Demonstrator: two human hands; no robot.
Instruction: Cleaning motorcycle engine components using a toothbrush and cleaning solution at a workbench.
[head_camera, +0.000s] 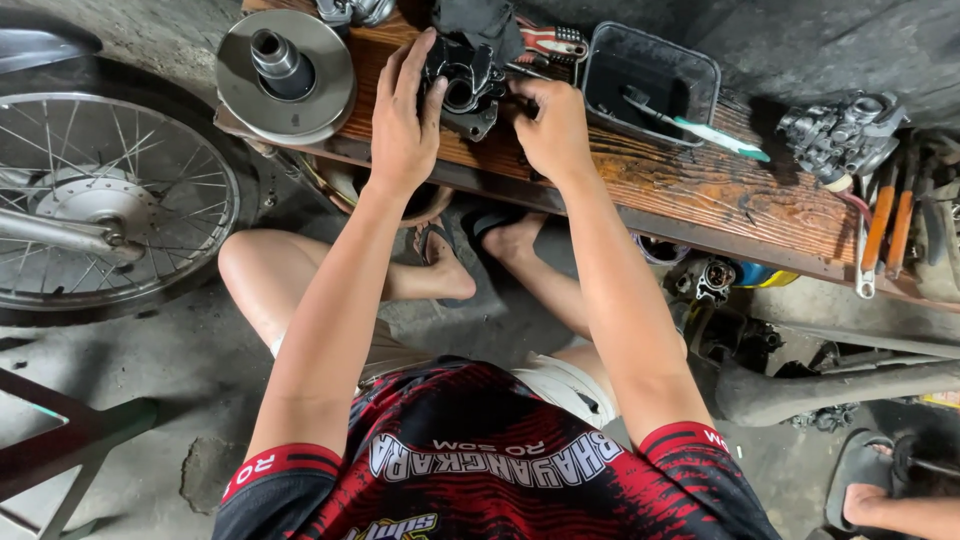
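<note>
A dark, greasy metal engine part (465, 88) rests on a worn wooden bench (700, 185). My left hand (402, 118) wraps its fingers over the part's left side and grips it. My right hand (553, 128) is closed against the part's right side, fingertips on its edge. A black cloth (478, 22) lies just behind the part. Whether my right hand pinches a small tool is hidden.
A round metal pulley disc (285, 72) sits at the bench's left end. A black tray (648, 80) with a toothbrush (715, 133), a carburettor (842, 135), and orange-handled tools (890, 220) lie to the right. A spoked motorcycle wheel (105, 205) stands at left. Another person's sandalled foot (868, 495) is at bottom right.
</note>
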